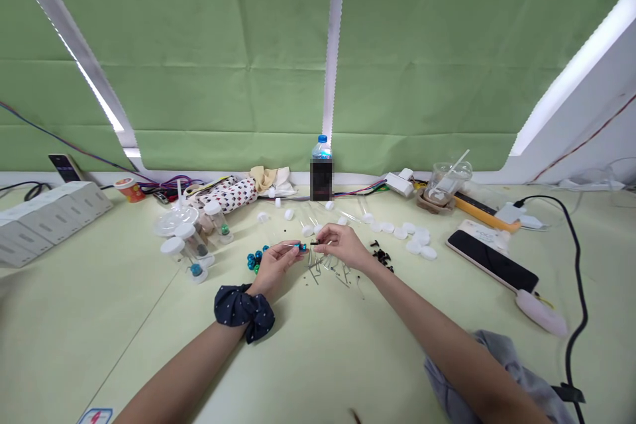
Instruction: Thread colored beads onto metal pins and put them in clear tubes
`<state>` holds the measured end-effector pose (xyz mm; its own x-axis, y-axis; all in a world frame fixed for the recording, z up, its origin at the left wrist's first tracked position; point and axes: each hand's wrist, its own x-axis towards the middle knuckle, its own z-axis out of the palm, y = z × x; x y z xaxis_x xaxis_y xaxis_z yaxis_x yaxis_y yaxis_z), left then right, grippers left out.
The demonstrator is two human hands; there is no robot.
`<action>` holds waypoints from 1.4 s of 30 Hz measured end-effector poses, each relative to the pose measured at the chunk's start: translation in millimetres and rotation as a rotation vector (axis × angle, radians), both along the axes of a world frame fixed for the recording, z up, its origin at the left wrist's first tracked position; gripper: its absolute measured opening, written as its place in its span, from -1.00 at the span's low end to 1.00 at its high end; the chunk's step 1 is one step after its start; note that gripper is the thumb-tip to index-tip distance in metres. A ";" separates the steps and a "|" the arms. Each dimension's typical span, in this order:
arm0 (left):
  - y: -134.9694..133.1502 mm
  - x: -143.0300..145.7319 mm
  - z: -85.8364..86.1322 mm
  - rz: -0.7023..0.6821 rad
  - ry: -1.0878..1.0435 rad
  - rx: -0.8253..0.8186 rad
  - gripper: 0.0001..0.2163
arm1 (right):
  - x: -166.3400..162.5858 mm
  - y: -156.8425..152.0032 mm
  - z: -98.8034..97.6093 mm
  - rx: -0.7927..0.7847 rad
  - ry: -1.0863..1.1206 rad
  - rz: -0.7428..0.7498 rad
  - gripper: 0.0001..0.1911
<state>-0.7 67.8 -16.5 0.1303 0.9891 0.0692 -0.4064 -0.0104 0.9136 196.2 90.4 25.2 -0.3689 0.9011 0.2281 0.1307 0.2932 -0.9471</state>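
My left hand (276, 266), with a dark scrunchie (243, 310) on its wrist, pinches a small shiny blue part (301, 247). A thin metal rod beside it also seems to be in those fingers. Facing it, my right hand (342, 244) has thumb and fingers closed on a small black piece (315, 244), its tip close to the blue part; whether they touch I cannot tell. Blue balls (255, 257), one or more green, lie left of my left hand. Below the fingertips are scattered thin metal pins (315, 271). Small black screw-like parts (381, 256) lie right of my right hand.
Clear jars with white lids (185, 258) stand at left. White round caps (420, 238) lie right of centre. A water bottle (322, 169) is at the back. At right are a phone (491, 260), a plastic cup (444, 182) and a black cable (580, 291). White boxes (50, 218) line the left.
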 end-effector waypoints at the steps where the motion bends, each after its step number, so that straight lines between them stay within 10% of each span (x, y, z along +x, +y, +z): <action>1: -0.1 0.1 0.3 0.003 0.000 0.000 -0.75 | -1.4 -0.5 -1.1 0.028 -0.011 -0.014 -0.67; 42: 2.0 -1.0 -2.5 0.025 0.045 -0.001 -0.75 | -11.8 -7.7 -8.1 0.059 -0.020 -0.060 -0.72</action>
